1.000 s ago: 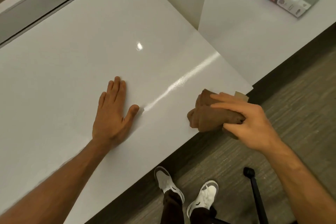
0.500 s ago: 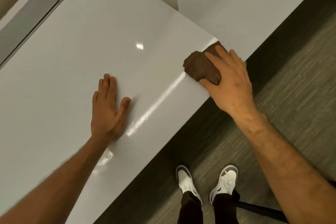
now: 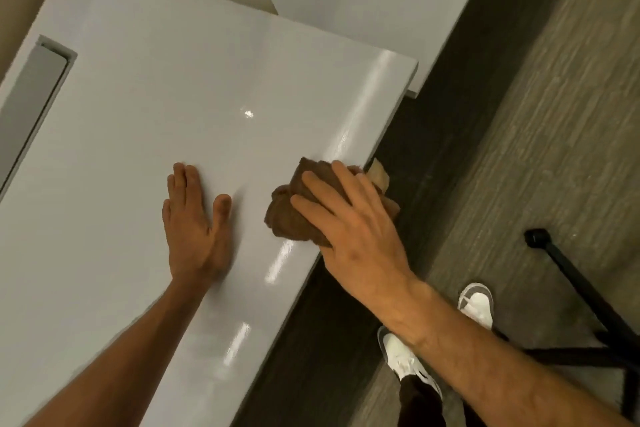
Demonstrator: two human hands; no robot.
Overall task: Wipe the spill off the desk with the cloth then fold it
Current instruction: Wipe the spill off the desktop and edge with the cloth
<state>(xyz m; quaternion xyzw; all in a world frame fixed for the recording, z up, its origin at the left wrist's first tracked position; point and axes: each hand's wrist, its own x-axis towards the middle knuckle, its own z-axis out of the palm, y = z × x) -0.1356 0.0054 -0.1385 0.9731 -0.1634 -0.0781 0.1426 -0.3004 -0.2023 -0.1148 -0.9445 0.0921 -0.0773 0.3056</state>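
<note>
right hand (image 3: 349, 236) grip is pressing bunched brown cloth (image 3: 294, 211) at table (image 3: 138, 114) near edge | wet streak is running along that edge, both ways | left hand (image 3: 194, 229) is lying flat, fingers apart, empty, beside cloth

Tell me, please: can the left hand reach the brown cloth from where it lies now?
Probably yes. The left hand lies flat on the desk, and only bare desk separates it from the cloth. The right hand covers the cloth's right part; its left edge is exposed.
</note>
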